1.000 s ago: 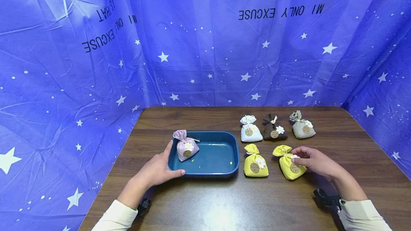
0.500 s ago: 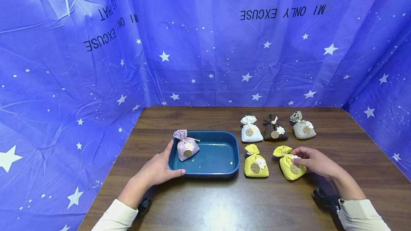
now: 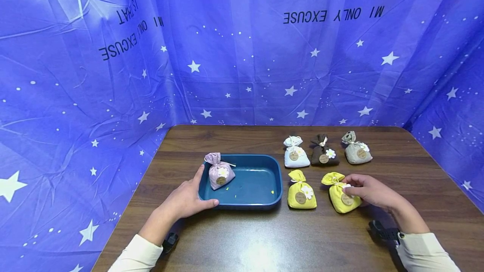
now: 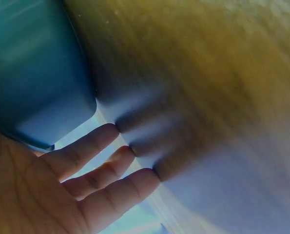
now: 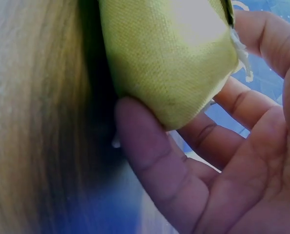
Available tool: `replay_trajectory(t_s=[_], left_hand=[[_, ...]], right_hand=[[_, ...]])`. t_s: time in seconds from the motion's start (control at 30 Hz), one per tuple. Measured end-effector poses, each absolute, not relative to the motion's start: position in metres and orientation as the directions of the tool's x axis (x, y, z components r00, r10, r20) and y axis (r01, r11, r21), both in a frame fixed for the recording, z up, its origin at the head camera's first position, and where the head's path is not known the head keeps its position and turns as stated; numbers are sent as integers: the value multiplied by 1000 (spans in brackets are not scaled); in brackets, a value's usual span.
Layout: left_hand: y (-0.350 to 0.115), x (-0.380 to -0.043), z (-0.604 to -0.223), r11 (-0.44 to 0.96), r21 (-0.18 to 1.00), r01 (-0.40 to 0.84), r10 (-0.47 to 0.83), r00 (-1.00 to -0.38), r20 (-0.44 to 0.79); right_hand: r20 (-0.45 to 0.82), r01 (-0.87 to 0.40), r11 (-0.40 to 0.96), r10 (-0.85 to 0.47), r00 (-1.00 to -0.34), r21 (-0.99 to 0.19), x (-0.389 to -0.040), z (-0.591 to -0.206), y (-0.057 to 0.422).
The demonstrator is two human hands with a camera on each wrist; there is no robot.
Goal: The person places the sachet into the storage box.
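Note:
My right hand (image 3: 374, 190) grips the side of a yellow sachet bag (image 3: 340, 202), its neck tied with cord, with a white flower and round tag on its front. The right wrist view shows fingers curled round the sachet's yellow cloth (image 5: 169, 63). My left hand (image 3: 185, 198) rests at the left end of a blue rectangular tray (image 3: 245, 206), thumb along the front rim. Three straight fingertips (image 4: 145, 180) touch the table beside it in the left wrist view. A pink sachet (image 3: 219, 175) leans inside the tray's left side.
Another yellow sachet (image 3: 301, 194) lies between the tray and my right hand. Behind stand a white sachet (image 3: 295, 159), a dark brown sachet (image 3: 321, 153) and a grey-beige sachet (image 3: 355, 154). A starry blue cloth (image 3: 242, 74) hangs round the wooden table (image 3: 227, 238).
The view has shifted very slightly. My right hand stays at the yellow sachet, which has barely moved; my left hand and the tray keep their places.

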State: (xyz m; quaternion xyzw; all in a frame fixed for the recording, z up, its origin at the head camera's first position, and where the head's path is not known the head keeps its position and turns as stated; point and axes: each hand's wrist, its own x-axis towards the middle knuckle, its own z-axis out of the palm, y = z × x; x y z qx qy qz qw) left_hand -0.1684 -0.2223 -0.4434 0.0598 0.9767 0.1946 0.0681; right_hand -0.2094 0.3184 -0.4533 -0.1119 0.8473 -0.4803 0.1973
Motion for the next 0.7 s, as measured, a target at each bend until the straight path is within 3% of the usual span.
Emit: replay_trajectory(t_s=[0.7], left_hand=[[-223,-170,-445,913,397,92,144,-984,-105]], right_hand=[[-163,-32,521,-322,-933,-853,-211,-447,309]])
